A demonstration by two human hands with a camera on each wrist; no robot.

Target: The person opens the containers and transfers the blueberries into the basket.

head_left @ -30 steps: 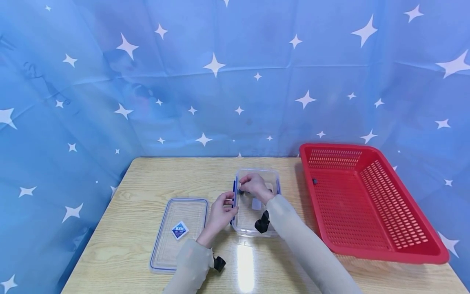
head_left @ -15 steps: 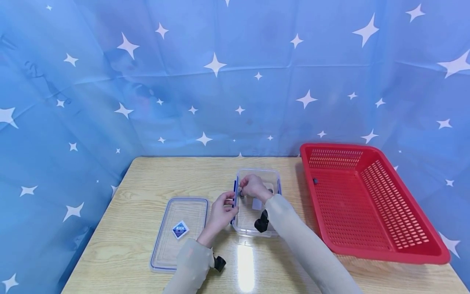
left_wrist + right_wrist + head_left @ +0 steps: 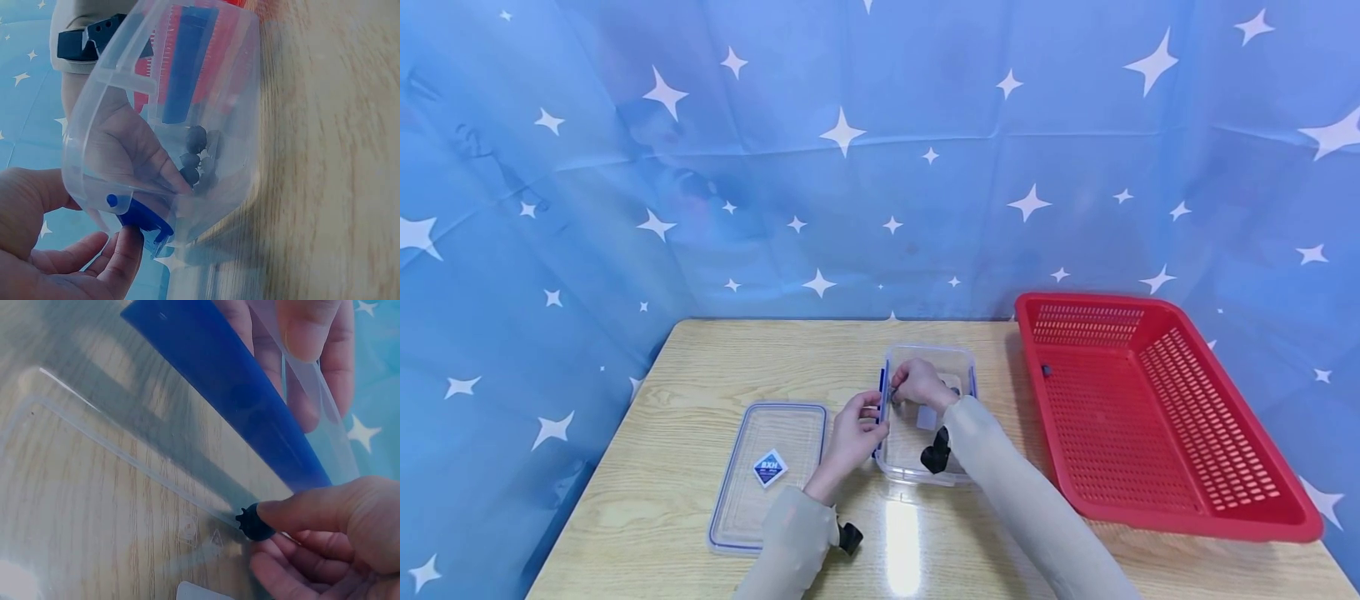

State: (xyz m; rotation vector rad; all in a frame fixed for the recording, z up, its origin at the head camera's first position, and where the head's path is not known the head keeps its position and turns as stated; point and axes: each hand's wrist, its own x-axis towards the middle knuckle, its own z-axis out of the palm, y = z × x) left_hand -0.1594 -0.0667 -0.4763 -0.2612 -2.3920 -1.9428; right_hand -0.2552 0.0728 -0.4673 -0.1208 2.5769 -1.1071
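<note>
A clear plastic food container with blue side clips stands on the table. My left hand holds its left rim, thumb inside and fingers outside, beside a blue clip. Inside the container, my right hand pinches a blueberry between thumb and fingers, low by the left wall. The berry's jagged crown shows in the right wrist view. Several dark round berries sit in the container in the left wrist view. A small white rectangle lies on its floor. The right forearm hides part of the container.
A clear lid with a blue seal and a blue-and-white label lies to the left. On the right stands a large red basket with a small dark berry in it. A blue starred curtain hangs behind the table.
My right hand has lowered slightly inside the container with the blueberry. My left hand stays at the rim. The lid and basket rest where they were.
</note>
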